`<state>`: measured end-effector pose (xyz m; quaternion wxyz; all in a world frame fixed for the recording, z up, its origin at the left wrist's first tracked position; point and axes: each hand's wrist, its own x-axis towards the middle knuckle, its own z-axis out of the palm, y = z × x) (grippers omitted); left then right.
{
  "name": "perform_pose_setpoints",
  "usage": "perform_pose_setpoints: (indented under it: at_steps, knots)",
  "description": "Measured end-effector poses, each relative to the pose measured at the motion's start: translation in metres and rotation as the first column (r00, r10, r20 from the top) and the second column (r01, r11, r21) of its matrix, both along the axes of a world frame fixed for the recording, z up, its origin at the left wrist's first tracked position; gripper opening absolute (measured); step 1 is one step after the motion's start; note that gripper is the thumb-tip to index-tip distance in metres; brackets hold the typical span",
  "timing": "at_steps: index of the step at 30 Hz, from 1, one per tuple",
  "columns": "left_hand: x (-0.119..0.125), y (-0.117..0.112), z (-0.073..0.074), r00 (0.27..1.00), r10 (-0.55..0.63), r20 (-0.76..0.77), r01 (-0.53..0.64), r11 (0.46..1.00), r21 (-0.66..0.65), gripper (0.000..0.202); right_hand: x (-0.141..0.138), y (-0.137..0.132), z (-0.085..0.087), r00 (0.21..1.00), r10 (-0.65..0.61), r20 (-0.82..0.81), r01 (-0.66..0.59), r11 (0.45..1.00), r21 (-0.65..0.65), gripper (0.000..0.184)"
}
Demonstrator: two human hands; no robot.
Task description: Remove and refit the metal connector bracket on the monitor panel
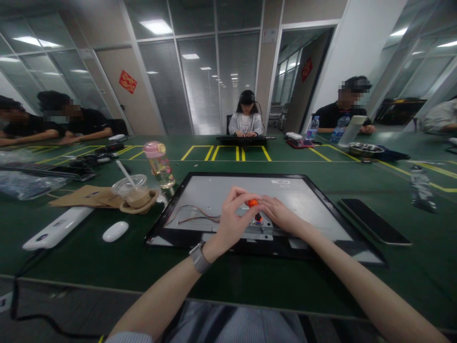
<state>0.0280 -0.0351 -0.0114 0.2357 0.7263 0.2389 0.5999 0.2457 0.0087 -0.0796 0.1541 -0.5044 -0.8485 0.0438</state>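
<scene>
My left hand, with a watch on its wrist, pinches the orange top of a small screwdriver between thumb and fingers. The tool stands nearly upright, and its dark lower part points down at a metal bracket. Its very tip is too small to make out. My right hand lies palm down just right of the screwdriver, fingers stretched out over the panel. Under both hands is a large flat display panel, grey-backed with a black frame. Thin wires run across its left part.
Left of the panel are a pink-lidded bottle, a plastic cup with a straw, a white mouse-shaped case and a white power strip. A phone lies to the right. Several people sit around the green table.
</scene>
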Motion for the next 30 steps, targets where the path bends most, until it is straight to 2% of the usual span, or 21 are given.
perform_pose_setpoints:
  at_steps: [5, 9, 13, 16, 23, 25, 30]
  knots:
    - [-0.0004, 0.0004, -0.0019, 1.0, 0.021, -0.005, -0.021, 1.0, 0.014, 0.016, -0.0009, 0.0013, -0.0017, 1.0, -0.018, 0.015, 0.018, 0.999, -0.039, 0.053]
    - [0.0008, -0.0003, -0.0042, 0.999, 0.028, 0.039, -0.026, 0.998, -0.054, 0.021, -0.0012, 0.0015, -0.0017, 0.999, -0.023, 0.024, 0.024, 0.999, -0.033, 0.052]
    - [0.0017, 0.0004, -0.0044, 0.993, -0.046, 0.107, 0.061, 0.987, -0.149, 0.023, -0.0012, 0.0008, -0.0005, 1.0, -0.015, 0.012, 0.015, 0.999, -0.033, 0.052]
    - [0.0014, 0.0026, -0.0043, 0.989, -0.078, 0.124, 0.099, 0.98, -0.172, 0.023, -0.0021, 0.0005, 0.001, 1.0, -0.018, 0.013, 0.019, 0.998, -0.054, 0.053]
    - [0.0021, 0.0051, -0.0064, 0.976, 0.114, 0.184, -0.08, 0.98, -0.183, 0.012, -0.0024, 0.0008, 0.0004, 1.0, -0.03, 0.0, 0.03, 0.998, -0.063, 0.053]
    - [0.0014, 0.0046, -0.0058, 0.978, 0.102, 0.18, -0.065, 0.978, -0.197, 0.016, -0.0019, 0.0008, -0.0003, 1.0, -0.029, 0.0, 0.029, 0.998, -0.051, 0.053]
    - [-0.0007, 0.0048, -0.0057, 0.989, -0.012, 0.148, 0.041, 0.98, -0.195, 0.022, -0.0018, 0.0017, -0.0005, 1.0, -0.026, 0.017, 0.027, 0.999, -0.041, 0.054]
